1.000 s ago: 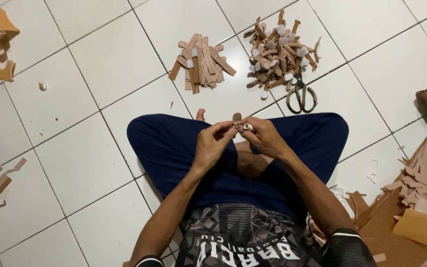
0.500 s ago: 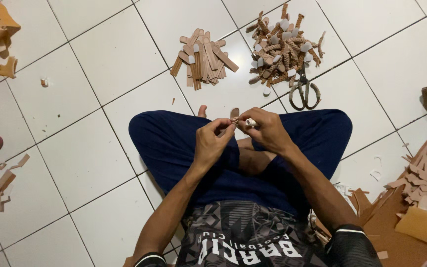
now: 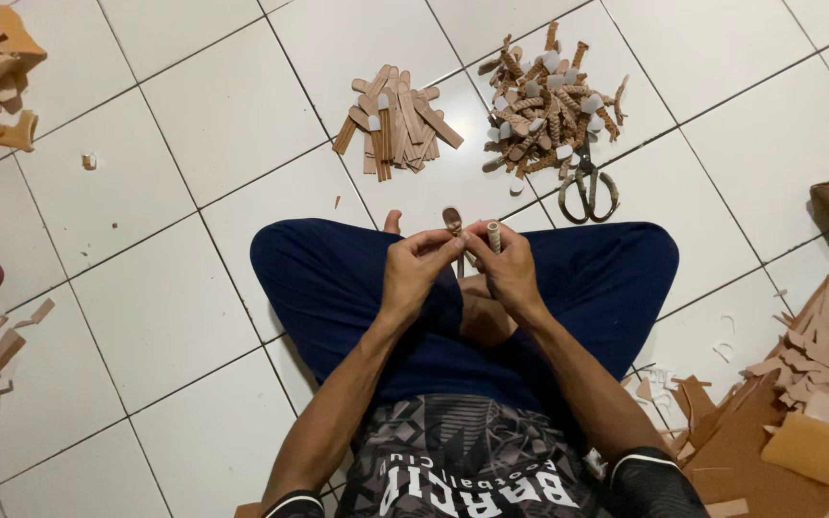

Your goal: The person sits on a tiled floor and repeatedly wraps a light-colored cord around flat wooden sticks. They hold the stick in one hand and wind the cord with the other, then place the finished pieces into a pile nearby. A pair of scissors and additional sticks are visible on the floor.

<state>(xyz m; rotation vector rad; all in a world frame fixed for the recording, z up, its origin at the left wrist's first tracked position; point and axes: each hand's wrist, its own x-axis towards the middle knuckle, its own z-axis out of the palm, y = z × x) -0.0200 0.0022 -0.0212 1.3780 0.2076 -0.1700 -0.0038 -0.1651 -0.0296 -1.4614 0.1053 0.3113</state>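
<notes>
- Since the earlier frames your hands have hardly moved; both remain over your lap, and the small strip is turned a little more upright.
- Your left hand (image 3: 414,273) is closed, pinching the brown strip (image 3: 454,223) between the fingertips.
- Your right hand (image 3: 509,269) is closed too, gripping the wound end (image 3: 493,235) of the same piece.
- You seem to be in the step of wrapping the strip, judging from the finished wrapped pieces (image 3: 549,96) on the floor.
- Next move probably needs a steady pinch and a tight turn.
- Flat strips (image 3: 395,120) and scissors (image 3: 587,187) lie ahead on the tile floor (image 3: 194,115).
</notes>
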